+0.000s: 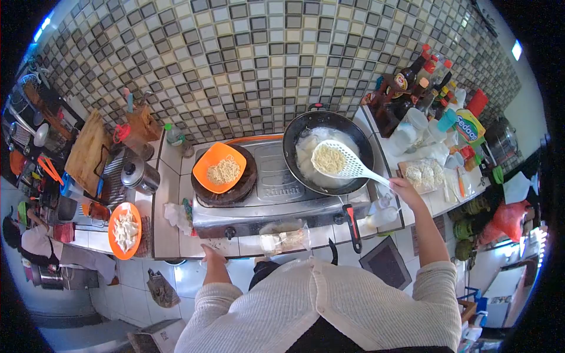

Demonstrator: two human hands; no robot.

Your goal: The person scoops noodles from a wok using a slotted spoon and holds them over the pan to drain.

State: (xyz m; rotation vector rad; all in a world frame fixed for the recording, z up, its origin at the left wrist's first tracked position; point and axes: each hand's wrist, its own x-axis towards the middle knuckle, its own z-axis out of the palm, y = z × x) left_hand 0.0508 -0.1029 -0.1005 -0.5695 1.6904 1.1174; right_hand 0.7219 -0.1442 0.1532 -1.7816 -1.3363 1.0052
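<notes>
My right hand point(402, 187) is closed around the handle of a white slotted skimmer point(360, 169). Its bowl carries pale noodles point(329, 159) over a black wok point(292, 154) with cloudy, foamy liquid inside. My left hand point(213, 254) rests at the counter's front edge, left of the stove knob, fingers stretched out and holding nothing. On the left burner of the steel gas stove point(273, 170) sits an orange square bowl point(202, 169) with noodles in it. The wok's black-and-red handle point(352, 229) points toward me.
A plastic packet point(285, 240) lies at the front edge. Packed dry noodles point(425, 175) and many sauce bottles point(407, 79) stand at right. At left are an orange plate point(136, 244) of white pieces, a lidded metal pot point(140, 177) and a cutting board point(87, 154). Another person point(44, 242) is far left.
</notes>
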